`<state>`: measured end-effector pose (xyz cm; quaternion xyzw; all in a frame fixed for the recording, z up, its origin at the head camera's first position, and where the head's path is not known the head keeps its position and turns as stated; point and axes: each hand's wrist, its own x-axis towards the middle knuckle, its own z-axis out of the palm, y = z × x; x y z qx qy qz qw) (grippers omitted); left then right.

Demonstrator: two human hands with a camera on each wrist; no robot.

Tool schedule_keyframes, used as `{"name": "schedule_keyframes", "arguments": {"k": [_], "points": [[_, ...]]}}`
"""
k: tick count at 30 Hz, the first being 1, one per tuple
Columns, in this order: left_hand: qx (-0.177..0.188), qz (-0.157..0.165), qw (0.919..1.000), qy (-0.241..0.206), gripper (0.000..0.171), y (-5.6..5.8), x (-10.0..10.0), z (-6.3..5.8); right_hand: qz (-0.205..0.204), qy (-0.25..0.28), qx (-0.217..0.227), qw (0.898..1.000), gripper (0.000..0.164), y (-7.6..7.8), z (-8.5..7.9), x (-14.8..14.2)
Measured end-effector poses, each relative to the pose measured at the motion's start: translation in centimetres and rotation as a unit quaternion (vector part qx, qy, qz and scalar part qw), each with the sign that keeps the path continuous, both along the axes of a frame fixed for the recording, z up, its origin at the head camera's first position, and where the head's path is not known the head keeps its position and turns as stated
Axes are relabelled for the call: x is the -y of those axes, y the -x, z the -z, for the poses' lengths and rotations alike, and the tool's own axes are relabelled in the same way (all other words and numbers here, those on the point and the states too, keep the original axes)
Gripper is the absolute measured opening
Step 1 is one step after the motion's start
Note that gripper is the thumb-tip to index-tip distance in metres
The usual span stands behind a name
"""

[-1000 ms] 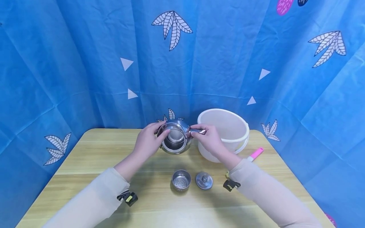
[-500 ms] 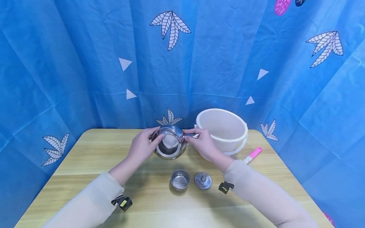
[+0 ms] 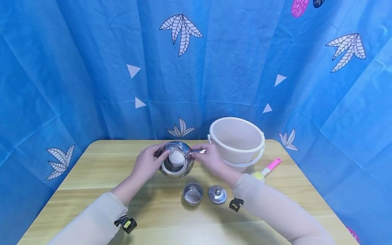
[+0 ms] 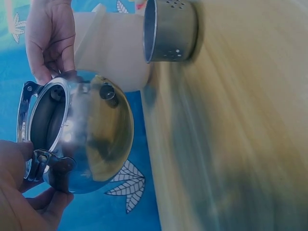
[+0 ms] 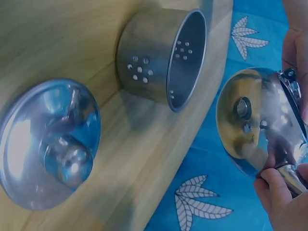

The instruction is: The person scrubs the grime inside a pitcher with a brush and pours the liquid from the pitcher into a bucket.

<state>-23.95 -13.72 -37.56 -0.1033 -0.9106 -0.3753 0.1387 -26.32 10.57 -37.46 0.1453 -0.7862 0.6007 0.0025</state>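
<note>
A shiny steel teapot (image 3: 189, 166) is held up over the table, its round mouth tipped towards me and its inside showing. My left hand (image 3: 146, 162) grips its left side, with the thumb at the rim and the fingers by the handle's hinge (image 4: 42, 158). On the other side my right hand (image 3: 210, 160) pinches the spout (image 5: 292, 177). The arched handle (image 4: 22, 108) shows in the left wrist view. Below the teapot, a perforated steel strainer (image 3: 193, 194) stands upright on the table, and the knobbed lid (image 3: 217, 195) lies beside it.
A white bucket (image 3: 235, 154) stands at the back right with its bail handle hanging down. Near it lies a pink-handled tool (image 3: 273, 164) with a yellow head, partly behind my right sleeve. A blue curtain (image 3: 171, 81) encloses the wooden table (image 3: 104, 170).
Both hands have carried the teapot left and nearer to me, away from the bucket. The yellow head of the pink-handled tool has come into sight. Strainer and lid stay put.
</note>
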Motion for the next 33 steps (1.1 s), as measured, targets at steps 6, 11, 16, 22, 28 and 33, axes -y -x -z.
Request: {"name": "schedule_keyframes", "arguments": {"k": [6,11,16,22,28,33], "points": [[0.000,-0.002,1.0000,0.004,0.048,-0.3,0.9,0.8,-0.003,-0.020,0.035,0.999,0.026,-0.5,0.3,0.7],[0.004,-0.001,1.0000,0.003,0.047,-0.5,1.5,1.5,-0.001,-0.019,0.052,0.998,0.025,-1.0,0.5,1.4],[0.004,-0.005,1.0000,0.007,0.045,-0.7,2.1,1.8,0.001,0.020,0.080,0.997,0.025,-1.1,0.9,2.3],[0.008,-0.006,0.9999,0.010,0.045,-0.8,2.9,2.2,0.002,0.045,0.101,0.994,0.025,-1.2,1.5,3.2],[0.031,-0.010,0.9993,0.017,0.051,-1.1,3.5,2.5,-0.003,0.050,0.125,0.991,0.025,-1.4,1.9,3.9],[0.039,-0.010,0.9989,0.023,0.053,-1.1,4.0,2.6,-0.003,0.055,0.135,0.989,0.025,-1.4,2.0,4.3]]}}
